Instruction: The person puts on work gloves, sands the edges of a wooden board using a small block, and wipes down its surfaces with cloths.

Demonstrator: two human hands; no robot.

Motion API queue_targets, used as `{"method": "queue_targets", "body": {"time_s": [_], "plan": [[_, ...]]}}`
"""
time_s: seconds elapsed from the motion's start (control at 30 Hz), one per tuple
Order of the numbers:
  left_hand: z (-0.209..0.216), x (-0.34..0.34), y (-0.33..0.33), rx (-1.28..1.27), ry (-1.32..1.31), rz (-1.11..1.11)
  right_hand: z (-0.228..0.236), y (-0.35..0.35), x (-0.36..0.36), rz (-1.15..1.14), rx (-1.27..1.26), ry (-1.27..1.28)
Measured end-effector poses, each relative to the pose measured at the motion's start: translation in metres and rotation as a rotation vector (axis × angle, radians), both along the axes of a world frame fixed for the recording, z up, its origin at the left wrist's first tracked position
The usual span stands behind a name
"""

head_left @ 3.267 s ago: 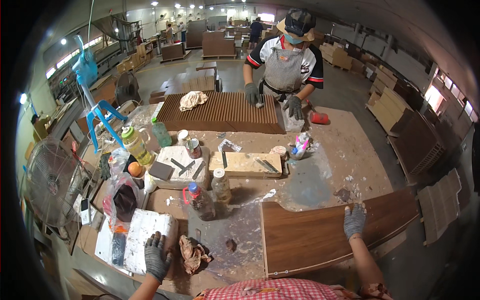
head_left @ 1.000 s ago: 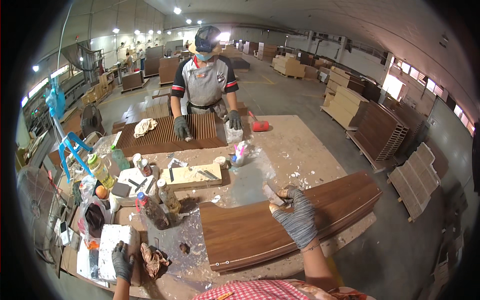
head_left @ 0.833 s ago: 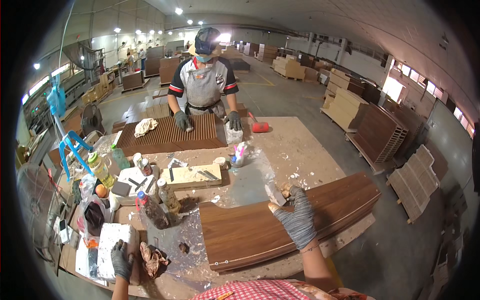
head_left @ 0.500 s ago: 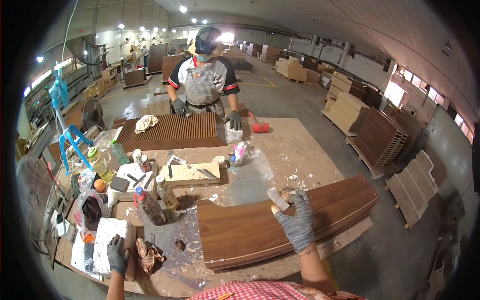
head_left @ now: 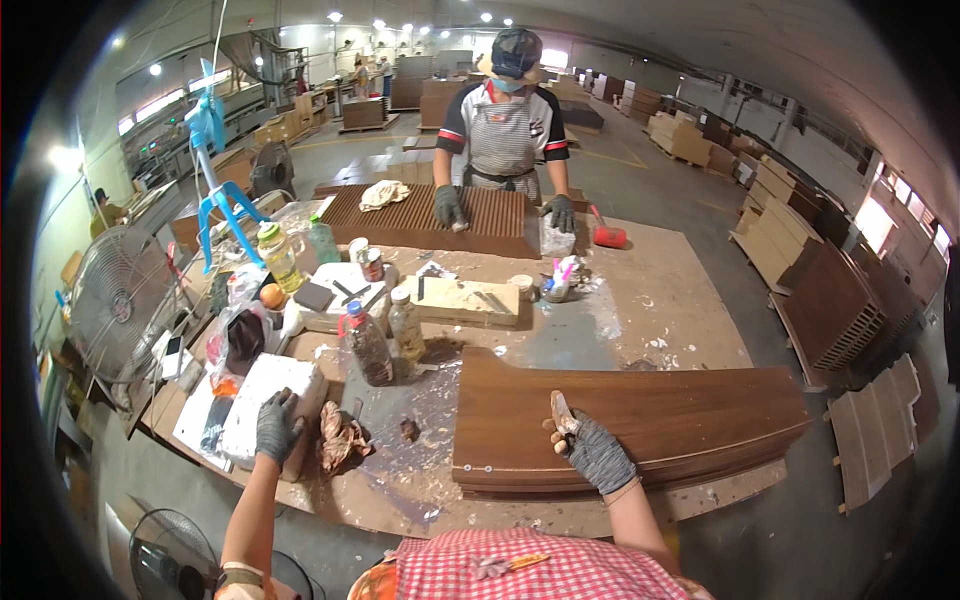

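Left hand (head_left: 278,430): spread, empty, on white block (head_left: 268,376)
Right hand (head_left: 600,455): clasps pale scraper (head_left: 563,410), perhaps
Brown panel (head_left: 700,410): work shifts near-left

Uneven, fairly dim light is supplied by small ceiling lamps (head_left: 335,17) and by windows (head_left: 875,226) at the right, whose panes are bleached white. Hazy glare is spread around a lamp (head_left: 66,158) at far left. Straight lines are bowed toward the blackened rim; distant stacks (head_left: 682,138) are rendered softly, the tabletop (head_left: 690,300) more crisply.

A workshop, shown by stacked panels (head_left: 838,312), a paint-stained workbench (head_left: 690,285) and a mallet (head_left: 610,238).
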State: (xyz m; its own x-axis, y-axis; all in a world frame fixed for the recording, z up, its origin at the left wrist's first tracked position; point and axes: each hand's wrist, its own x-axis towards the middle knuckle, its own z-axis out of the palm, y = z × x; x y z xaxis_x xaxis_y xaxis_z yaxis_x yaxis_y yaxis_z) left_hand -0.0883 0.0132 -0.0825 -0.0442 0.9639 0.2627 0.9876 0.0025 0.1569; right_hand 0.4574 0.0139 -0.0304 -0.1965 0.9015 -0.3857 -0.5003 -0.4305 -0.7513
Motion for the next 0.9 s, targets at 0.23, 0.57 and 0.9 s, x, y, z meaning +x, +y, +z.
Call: {"method": "queue_targets", "body": {"time_s": [0.23,0.57,0.9], "plan": [[-0.007,-0.009,-0.002,0.030,-0.078,-0.008,0.007,-0.008,-0.007,0.069,0.082,0.328],[-0.004,-0.006,-0.001,0.099,-0.361,-0.023,-0.002,-0.015,-0.013,-0.075,0.127,0.208],[-0.021,0.086,-0.023,0.210,-1.050,-0.241,-0.016,0.016,-0.084,0.028,0.201,0.025]]}}
